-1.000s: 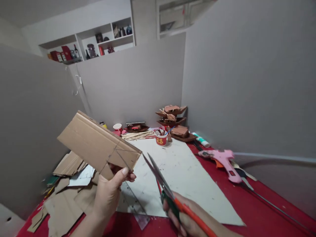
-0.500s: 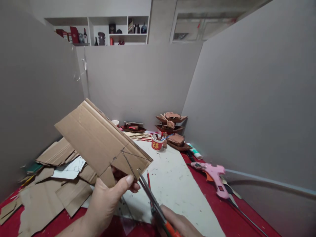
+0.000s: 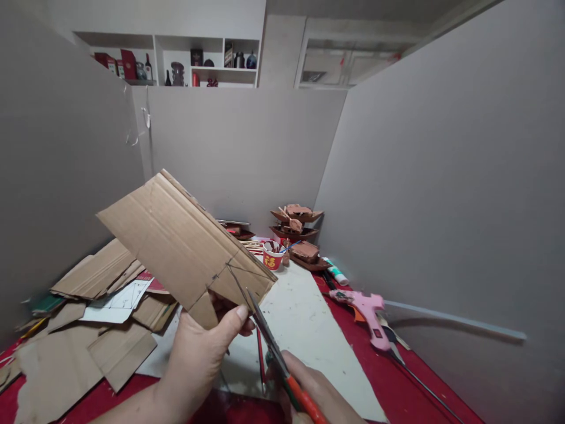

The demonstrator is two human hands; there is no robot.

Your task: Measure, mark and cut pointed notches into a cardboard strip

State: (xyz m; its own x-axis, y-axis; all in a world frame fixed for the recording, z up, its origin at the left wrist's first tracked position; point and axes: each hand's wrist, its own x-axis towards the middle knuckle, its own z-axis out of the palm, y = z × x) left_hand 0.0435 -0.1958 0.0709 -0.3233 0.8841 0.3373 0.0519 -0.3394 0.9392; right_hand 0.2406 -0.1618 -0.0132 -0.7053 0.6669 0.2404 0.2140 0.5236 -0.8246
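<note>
Moved: since a moment ago my scissors (image 3: 269, 338) went from beside the cardboard piece (image 3: 180, 247) up to its near edge, and the blades now sit on the pencil line there.
Left hand: my left hand (image 3: 205, 353) pinches the cardboard piece at its bottom edge, thumb on top, fingers under it. It holds the piece up in the air, tipped, over the table.
Right hand: my right hand (image 3: 315, 394) is closed around the orange scissor handles, low at the bottom of the view.
Blades: a little apart at the cardboard edge.
Under my hands: white mat (image 3: 309, 335) on the red table (image 3: 424, 383).
Left side: cardboard scraps (image 3: 97, 330) lie in a pile, with a white paper (image 3: 119, 303) on them.
Right side: pink glue gun (image 3: 366, 309) lies near the wall, well apart from my hands.
Far end: red cup (image 3: 271, 257) with sticks, and little brown boats (image 3: 298, 227) stacked beside it.
Walls: grey boards stand close on the left, back and right.
Open room: the white mat ahead of the scissors is bare up to the cup.
</note>
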